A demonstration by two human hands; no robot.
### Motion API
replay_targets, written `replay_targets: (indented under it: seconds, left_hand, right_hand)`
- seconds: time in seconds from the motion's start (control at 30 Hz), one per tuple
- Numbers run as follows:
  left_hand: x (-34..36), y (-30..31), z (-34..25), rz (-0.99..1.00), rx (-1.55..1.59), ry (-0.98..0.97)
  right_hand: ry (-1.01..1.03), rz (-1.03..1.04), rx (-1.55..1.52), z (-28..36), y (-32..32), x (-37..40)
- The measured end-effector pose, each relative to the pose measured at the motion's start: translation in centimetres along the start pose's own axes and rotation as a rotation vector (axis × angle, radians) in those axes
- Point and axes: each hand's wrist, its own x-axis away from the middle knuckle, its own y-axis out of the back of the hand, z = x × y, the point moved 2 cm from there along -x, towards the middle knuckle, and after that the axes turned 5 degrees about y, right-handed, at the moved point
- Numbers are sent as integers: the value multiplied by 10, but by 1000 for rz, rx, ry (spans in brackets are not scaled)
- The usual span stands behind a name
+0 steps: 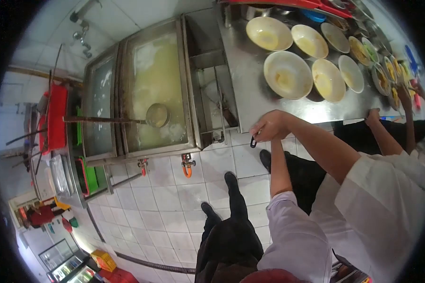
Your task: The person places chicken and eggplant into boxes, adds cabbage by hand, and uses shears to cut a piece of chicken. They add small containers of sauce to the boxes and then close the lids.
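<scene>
My right hand (275, 123) is closed at the near edge of the steel counter (250, 106). From under its fingers pokes a short black handle end with a hole in it (253, 141); the rest of that tool is hidden. My left hand (276, 137) meets the right one from below, its fingers mostly covered. Just beyond my hands, wide pale bowls (288, 75) stand in rows on the counter, several with yellowish liquid at the bottom. Left of the counter, a round long-handled ladle (157, 115) lies across a vat of cloudy yellowish liquid (158, 70).
A second vat (99, 104) adjoins the first. Orange-handled valves (187, 169) stick out below their front edge. At right, a co-worker's hands (373, 115) are by more filled bowls; a dark shoe (265, 160) stands near my feet. White tiles (174, 193) cover the floor.
</scene>
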Motion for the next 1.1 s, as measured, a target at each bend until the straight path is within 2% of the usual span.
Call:
replay_targets:
  seconds: [0.07, 0.1, 0.17, 0.23, 0.27, 0.3, 0.37, 0.4, 0.47, 0.5, 0.53, 0.57, 0.6, 0.63, 0.67, 0.7, 0.73, 0.77, 0.8, 0.87, 1.0, 1.07, 1.1]
  left_hand:
    - [-10, -5, -11, 28, -10, -22]
    - [-14, -7, -16, 41, -13, -33]
    - [-21, -12, -29, 69, -20, -57]
    - [-32, -12, -42, 90, -24, -83]
    - [-37, -7, -46, 103, -30, -99]
    - [-44, -2, -50, 116, -38, -116]
    - [-58, 21, -61, 149, -59, -163]
    - [-71, 41, -62, 174, -71, -201]
    - [-126, 97, -74, 259, -32, -374]
    - [-151, 116, -94, 323, -4, -482]
    - [-154, 93, -115, 450, -70, -601]
    - [-96, 51, -185, 586, -122, -725]
    - [-13, 5, -272, 723, -156, -840]
    - [7, -20, -300, 720, -359, -1186]
    - [64, -37, -338, 857, -494, -1295]
    - [84, -56, -352, 952, -526, -1472]
    - [147, -67, -381, 1225, -420, -1534]
    - [177, -84, -392, 1234, -486, -1682]
    - [201, -94, -396, 1388, -405, -1663]
    - [246, -92, -408, 1356, -462, -1892]
    - [260, -99, -401, 1382, -396, -1897]
    - [265, -94, -399, 1378, -254, -1767]
    - [270, -96, -399, 1364, -238, -1777]
  right_hand:
    - [20, -134, 38, -18, -8, -11]
    - [24, -295, -165, -39, -15, -21]
    - [81, -819, -910, -91, -45, -59]
    - [334, -1268, -1596, -137, -78, -83]
    - [455, -1396, -1820, -159, -101, -93]
    - [536, -1439, -1971, -162, -122, -90]
    - [548, -1308, -2112, -164, -160, -81]
    - [575, -1325, -2110, -155, -175, -69]
    - [556, -1204, -1944, -128, -216, -51]
    - [544, -1225, -1963, -107, -236, -38]
    - [507, -1136, -2068, -83, -247, -24]
    - [463, -1046, -2174, -65, -258, -10]
    - [993, -784, -2040, -59, -278, -5]
    - [1156, -724, -2065, -33, -295, 11]
    - [773, -912, -2259, 9, -307, 37]
    - [684, -888, -2176, 22, -323, 43]
    - [566, -850, -2104, 44, -346, 58]
    - [494, -808, -1988, 61, -337, 71]
    - [479, -791, -2015, 86, -351, 86]
    - [434, -829, -1720, 118, -341, 117]
    - [448, -851, -1627, 144, -326, 143]
    - [503, -882, -1696, 149, -316, 150]
    - [514, -874, -1681, 149, -307, 155]
